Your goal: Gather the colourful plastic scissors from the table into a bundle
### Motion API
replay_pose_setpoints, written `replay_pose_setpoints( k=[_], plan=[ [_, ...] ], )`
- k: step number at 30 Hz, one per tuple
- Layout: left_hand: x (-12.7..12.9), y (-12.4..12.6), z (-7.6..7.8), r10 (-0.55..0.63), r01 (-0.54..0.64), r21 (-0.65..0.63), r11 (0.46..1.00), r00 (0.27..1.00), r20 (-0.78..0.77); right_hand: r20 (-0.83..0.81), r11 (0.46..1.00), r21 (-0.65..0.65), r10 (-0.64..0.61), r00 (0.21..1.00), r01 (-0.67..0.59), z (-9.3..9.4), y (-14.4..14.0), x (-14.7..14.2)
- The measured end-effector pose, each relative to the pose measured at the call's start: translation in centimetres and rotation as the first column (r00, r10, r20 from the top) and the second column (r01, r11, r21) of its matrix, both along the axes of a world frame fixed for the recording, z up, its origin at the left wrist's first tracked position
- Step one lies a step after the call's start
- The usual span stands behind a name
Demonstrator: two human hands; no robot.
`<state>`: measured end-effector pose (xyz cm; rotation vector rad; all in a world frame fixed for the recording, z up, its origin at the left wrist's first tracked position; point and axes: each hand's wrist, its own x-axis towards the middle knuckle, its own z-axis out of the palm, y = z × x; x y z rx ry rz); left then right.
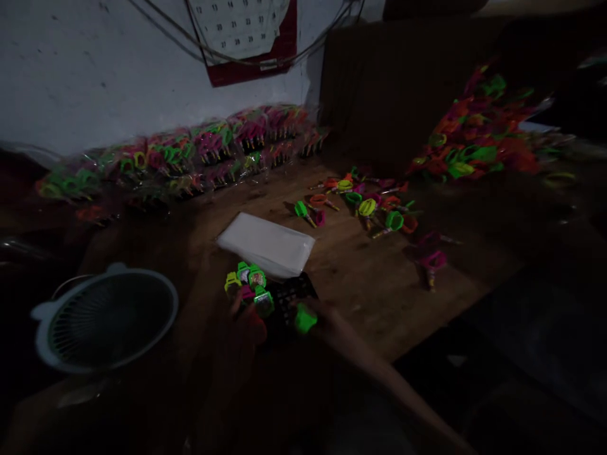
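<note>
Dim frame. Left hand (pixel 246 319) clamped on a bunch of neon toys (pixel 249 283); right hand (pixel 322 319) pinching a green toy (pixel 305 319) beside it. Plastic bag stack (pixel 268 243) at 12 o'clock. Bare table (pixel 374 291) toward 3; fan (pixel 107 319) at 9.

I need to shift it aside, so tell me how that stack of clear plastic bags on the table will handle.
The stack of clear plastic bags looks thin and glossy, so it is probably floppy, light and slippery. Pushed across the wooden table, the sheets may fan apart.

Very dim, dark vignetted edges, soft blur
</note>
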<state>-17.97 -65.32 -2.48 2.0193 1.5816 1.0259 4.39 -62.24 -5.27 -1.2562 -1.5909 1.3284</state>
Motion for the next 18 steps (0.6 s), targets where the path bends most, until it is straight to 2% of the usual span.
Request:
replay_pose_setpoints(
  k=[1, 3, 6, 8, 12, 18],
  plan=[
    [0.0, 0.0, 0.0, -0.001, 0.001, 0.002, 1.000, 1.000, -0.005, -0.112, 0.999, -0.045, 0.005, 0.994, -0.010, -0.3, -1.0, -1.3],
    [0.0, -0.1, 0.0, -0.005, 0.005, 0.005, 1.000, 1.000, -0.014, -0.219, 0.992, -0.119, -0.074, 0.973, 0.049, -0.7, -2.2, -3.7],
    [-0.1, -0.1, -0.2, -0.005, 0.005, 0.009, 1.000, 1.000, -0.017, -0.174, 0.949, -0.225, -0.262, 0.949, 0.221, -1.5, -3.0, -6.3],
    [-0.1, -0.1, -0.5, -0.001, 0.001, 0.013, 1.000, 1.000, -0.015, -0.129, 0.924, -0.288, -0.296, 0.946, 0.250, -2.2, -3.4, -7.2],
    [0.0, -0.2, -1.1, 0.005, -0.005, 0.022, 1.000, 1.000, -0.007, -0.128, 0.924, -0.313, -0.268, 0.955, 0.218, -2.7, -3.9, -7.9],
    [-0.1, -0.1, -0.9, -0.021, 0.021, 0.026, 0.999, 1.000, -0.014, -0.115, 0.971, -0.236, -0.072, 0.991, 0.044, -0.8, -2.2, -6.4]
  ],
)
